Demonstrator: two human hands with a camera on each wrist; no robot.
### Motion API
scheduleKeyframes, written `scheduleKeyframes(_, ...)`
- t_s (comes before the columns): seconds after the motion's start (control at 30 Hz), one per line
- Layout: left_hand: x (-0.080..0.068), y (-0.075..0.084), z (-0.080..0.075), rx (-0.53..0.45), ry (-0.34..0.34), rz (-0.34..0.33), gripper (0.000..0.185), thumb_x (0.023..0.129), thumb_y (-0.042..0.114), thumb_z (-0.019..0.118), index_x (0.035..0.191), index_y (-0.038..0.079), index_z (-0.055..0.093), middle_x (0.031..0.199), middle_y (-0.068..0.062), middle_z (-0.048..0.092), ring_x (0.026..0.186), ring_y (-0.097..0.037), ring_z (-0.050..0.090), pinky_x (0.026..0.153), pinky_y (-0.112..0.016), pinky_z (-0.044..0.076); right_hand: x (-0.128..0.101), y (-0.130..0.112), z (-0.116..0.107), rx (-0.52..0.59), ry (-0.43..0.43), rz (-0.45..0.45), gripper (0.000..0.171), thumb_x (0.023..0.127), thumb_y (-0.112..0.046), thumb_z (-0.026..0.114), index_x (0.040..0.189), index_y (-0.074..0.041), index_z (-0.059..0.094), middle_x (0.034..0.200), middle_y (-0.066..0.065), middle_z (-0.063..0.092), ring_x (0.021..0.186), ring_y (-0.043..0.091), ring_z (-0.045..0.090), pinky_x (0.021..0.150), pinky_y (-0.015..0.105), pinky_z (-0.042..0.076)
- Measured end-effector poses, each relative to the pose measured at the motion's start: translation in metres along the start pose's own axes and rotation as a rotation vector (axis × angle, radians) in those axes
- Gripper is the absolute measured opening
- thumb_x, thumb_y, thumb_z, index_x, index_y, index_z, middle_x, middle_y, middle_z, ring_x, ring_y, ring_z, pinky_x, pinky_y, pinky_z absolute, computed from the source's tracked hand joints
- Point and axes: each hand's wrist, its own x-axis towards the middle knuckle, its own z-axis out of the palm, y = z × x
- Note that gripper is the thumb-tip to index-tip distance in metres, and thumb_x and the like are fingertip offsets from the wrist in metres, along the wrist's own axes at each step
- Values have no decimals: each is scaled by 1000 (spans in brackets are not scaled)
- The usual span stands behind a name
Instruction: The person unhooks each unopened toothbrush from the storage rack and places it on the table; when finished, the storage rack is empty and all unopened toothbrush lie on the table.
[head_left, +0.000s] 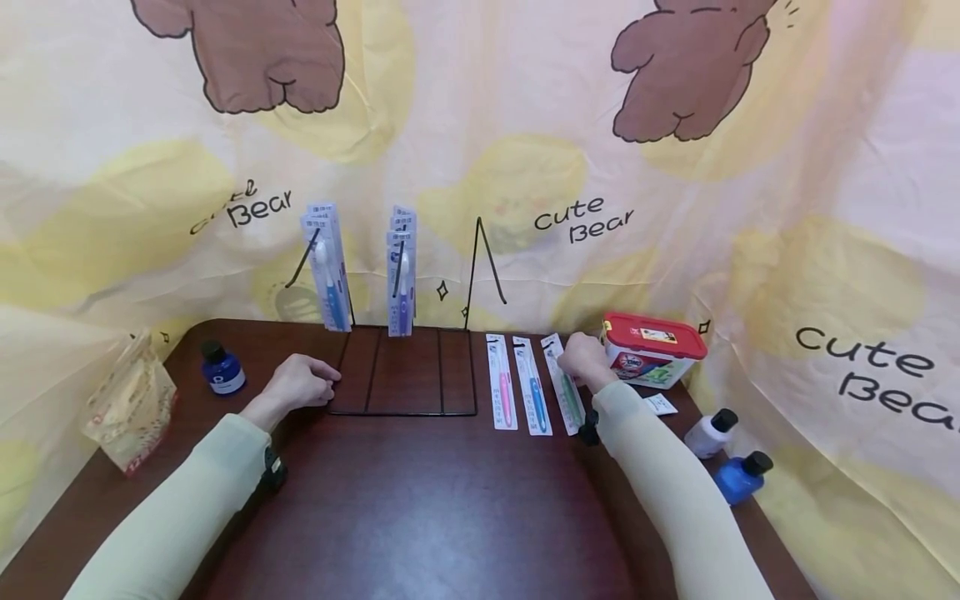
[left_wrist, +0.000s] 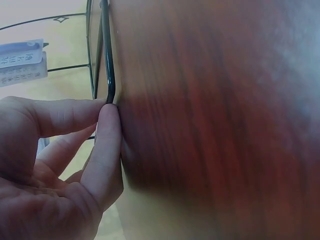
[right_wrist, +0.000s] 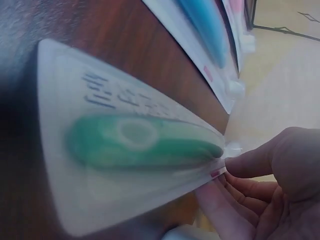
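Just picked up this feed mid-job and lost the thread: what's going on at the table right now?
A person sits at a dark wooden table. The left hand pinches the front left corner of a black wire rack, where packaged toothbrushes already hang on two hooks. The right hand grips the green toothbrush pack, lifting one end. The pink pack and blue pack lie flat beside it.

Counter (head_left: 420,500): dark glossy wood grain; rack (head_left: 405,371): thin black metal wire; green toothbrush pack (right_wrist: 135,150): clear smooth plastic over printed card.
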Motion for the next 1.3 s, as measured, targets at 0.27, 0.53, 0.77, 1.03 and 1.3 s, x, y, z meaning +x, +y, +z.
scheduleKeyframes(0.27,-3,1,0,20,10,13,36,93,-1,74,128,-4,80,117,-21,82,86,-12,79,81,-34,71,-7,4,5,-122,70,-21,28,98,-18,74,111,6,77,112,28,77,85,36,74,68,45,68)
scheduleKeyframes(0.53,-3,3,1,12,2,11,36,93,-1,73,128,-6,79,125,-25,79,87,-13,79,82,-34,72,-36,-10,-3,130,297,-316,26,105,-24,73,118,-4,84,116,20,85,104,40,78,97,55,63)
scheduleKeyframes(0.77,-1,2,0,2,12,7,35,93,-1,73,127,-6,80,125,-26,79,87,-14,81,80,-34,72,-64,-51,6,775,90,-448,27,106,-8,75,129,6,77,123,30,81,99,29,85,87,40,72)
scheduleKeyframes(1.03,-2,1,-1,11,9,17,35,93,-2,72,127,-7,79,117,-23,81,85,-14,80,79,-34,72,-79,-129,29,952,46,-592,31,103,-6,79,130,9,75,127,28,81,98,14,81,93,34,70)
scheduleKeyframes(1.3,-1,2,1,6,8,11,34,94,-3,72,127,-7,79,123,-25,79,86,-13,80,79,-33,72,-73,-207,22,1027,172,-747,39,103,-9,80,137,8,72,135,27,78,127,43,76,109,37,64)
